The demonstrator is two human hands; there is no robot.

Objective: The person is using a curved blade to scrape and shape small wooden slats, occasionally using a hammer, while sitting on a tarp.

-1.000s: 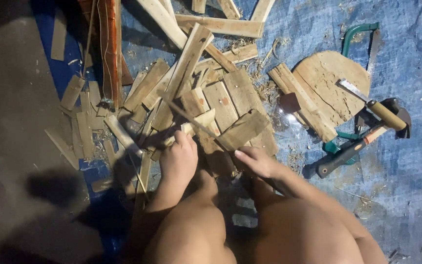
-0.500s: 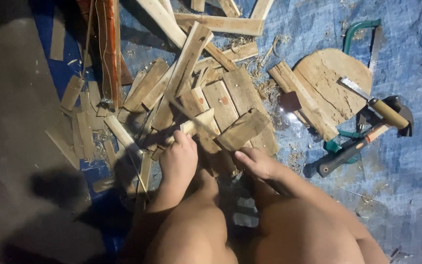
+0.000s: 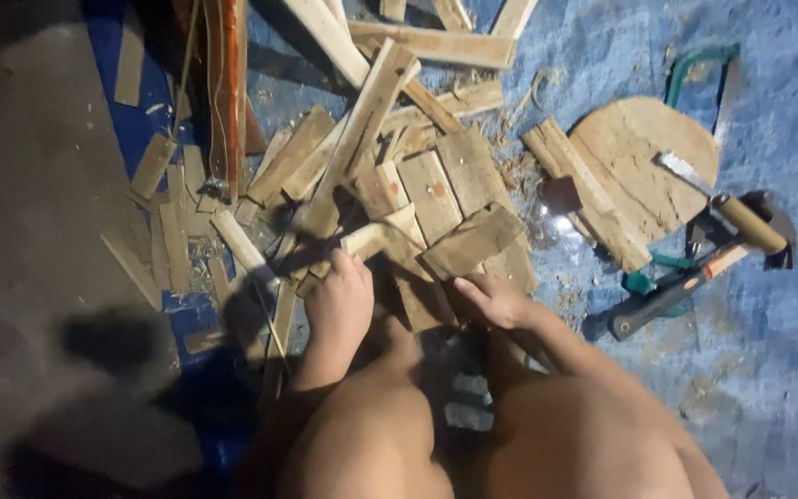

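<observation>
Short pale wood stick sits at the near edge of the scrap pile, one end under the left hand, fingers curled around it, closed grip. Right hand lies loosely open, fingers resting on a dark flat board just below a tilted wood block; grip on it cannot tell. Pile of wood offcuts spreads on the blue tarp. To the right, well apart: round wooden disc, chisel, hammer, green saw frame. Bare knees at bottom.
</observation>
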